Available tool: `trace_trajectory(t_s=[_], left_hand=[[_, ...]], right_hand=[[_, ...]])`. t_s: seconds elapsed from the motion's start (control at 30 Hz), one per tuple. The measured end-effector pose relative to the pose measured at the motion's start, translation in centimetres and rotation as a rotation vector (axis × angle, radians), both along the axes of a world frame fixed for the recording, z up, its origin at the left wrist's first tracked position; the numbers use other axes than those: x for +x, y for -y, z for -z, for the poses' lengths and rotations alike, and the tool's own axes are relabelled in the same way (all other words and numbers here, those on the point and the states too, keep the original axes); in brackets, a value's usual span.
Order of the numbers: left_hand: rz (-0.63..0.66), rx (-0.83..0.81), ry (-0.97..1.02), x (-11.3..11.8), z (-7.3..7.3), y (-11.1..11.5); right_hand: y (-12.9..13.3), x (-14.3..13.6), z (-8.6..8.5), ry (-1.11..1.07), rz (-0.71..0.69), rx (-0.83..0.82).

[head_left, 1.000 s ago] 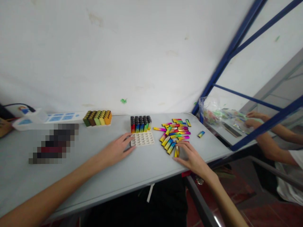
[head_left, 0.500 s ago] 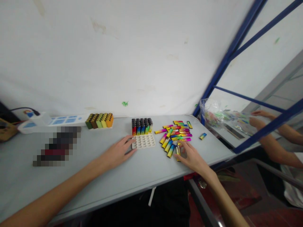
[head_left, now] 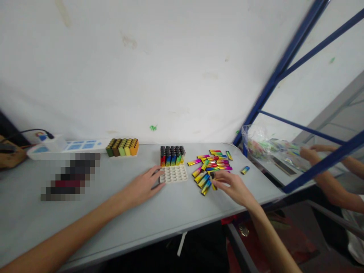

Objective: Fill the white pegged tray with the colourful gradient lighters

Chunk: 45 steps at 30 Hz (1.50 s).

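Note:
A white tray (head_left: 174, 177) with rows of round holes lies before me. Several lighters (head_left: 172, 156) with black tops and bright metallic bodies stand upright in its far rows. My left hand (head_left: 146, 184) rests at the tray's left edge, thumb and fingers apart around its near corner. To the right, my right hand (head_left: 229, 185) pinches one lighter (head_left: 214, 185) between thumb and fingers, its dark end up and its gold lower part showing. The fingers partly hide it. Beside this hand lies a loose pile of shiny multicoloured lighters (head_left: 204, 180).
Another block of green, brown, yellow and orange lighters (head_left: 122, 148) stands at the back left. A power strip (head_left: 82, 146) runs along the wall. One lighter (head_left: 245, 170) lies apart at right. Beyond the blue frame (head_left: 257, 94), a co-worker's arms (head_left: 327, 172) reach near a plastic bag (head_left: 257, 142).
My right hand has raised a lighter slightly from the near edge of the pile and turned it upright. My left hand stays at the tray. The view has shifted slightly.

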<state>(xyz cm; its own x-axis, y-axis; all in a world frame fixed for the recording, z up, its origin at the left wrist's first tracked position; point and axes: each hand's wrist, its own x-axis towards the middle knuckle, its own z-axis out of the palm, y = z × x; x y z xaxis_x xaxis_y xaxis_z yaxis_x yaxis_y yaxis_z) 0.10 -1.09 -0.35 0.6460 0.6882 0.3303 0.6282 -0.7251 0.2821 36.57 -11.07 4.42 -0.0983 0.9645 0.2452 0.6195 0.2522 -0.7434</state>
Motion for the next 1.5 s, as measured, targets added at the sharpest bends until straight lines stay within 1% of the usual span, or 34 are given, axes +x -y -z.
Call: trace_trajectory(t_s=[0.07, 0.13, 0.23, 0.37, 0.43, 0.5, 0.63, 0.7, 0.77, 0.9, 1.07, 1.2, 1.27, 1.37, 1.43, 1.5], left_hand=[[0.002, -0.003, -0.003, 0.0, -0.1, 0.1], [0.002, -0.008, -0.01, 0.0, -0.2, 0.3], [-0.008, -0.01, -0.006, 0.0, -0.4, 0.5], [-0.011, -0.014, -0.021, 0.1, -0.6, 0.7], [-0.008, -0.011, -0.021, 0.1, -0.7, 0.8], [-0.003, -0.004, -0.009, 0.1, -0.6, 0.8], [-0.009, -0.007, -0.013, 0.1, -0.6, 0.8], [-0.01, -0.011, -0.017, 0.1, -0.6, 0.8], [-0.012, -0.011, -0.025, 0.1, -0.6, 0.7], [-0.008, 0.004, -0.035, 0.2, -0.5, 0.7], [-0.007, 0.005, -0.037, 0.2, -0.6, 0.7], [-0.014, -0.007, -0.03, 0.2, -0.4, 0.5], [-0.019, -0.008, -0.019, 0.2, -0.2, 0.4], [-0.024, 0.013, 0.005, 0.3, 0.0, 0.1], [-0.018, 0.036, 0.016, 0.5, 0.0, 0.0], [-0.011, 0.059, 0.032, 0.7, 0.1, -0.2]], right_hand=[[-1.3, -1.1, -0.5, 0.034, -0.045, 0.041], [-3.2, -2.0, -0.8, 0.055, -0.105, 0.067], [-6.7, -3.1, -1.2, -0.005, -0.195, 0.097], [-11.2, -4.7, -1.7, -0.058, -0.195, 0.203], [-12.8, -5.7, -1.7, -0.06, -0.195, 0.243], [-13.6, -6.5, -1.3, -0.043, -0.214, 0.273], [-13.8, -7.0, 0.4, 0.029, -0.24, 0.329], [-13.7, -6.7, 1.3, 0.019, -0.227, 0.333], [-13.6, -6.4, 1.7, 0.006, -0.217, 0.323], [-13.6, -6.3, 1.8, 0.026, -0.236, 0.34], [-13.3, -6.9, 1.5, 0.097, -0.296, 0.391], [-13.1, -7.1, 1.3, 0.144, -0.298, 0.402], [-13.0, -6.6, 1.0, 0.156, -0.271, 0.394], [-13.0, -4.7, 0.7, 0.156, -0.157, 0.375], [-13.2, -3.0, 0.9, 0.221, -0.102, 0.365], [-13.4, -1.5, 1.3, 0.333, -0.117, 0.338]])
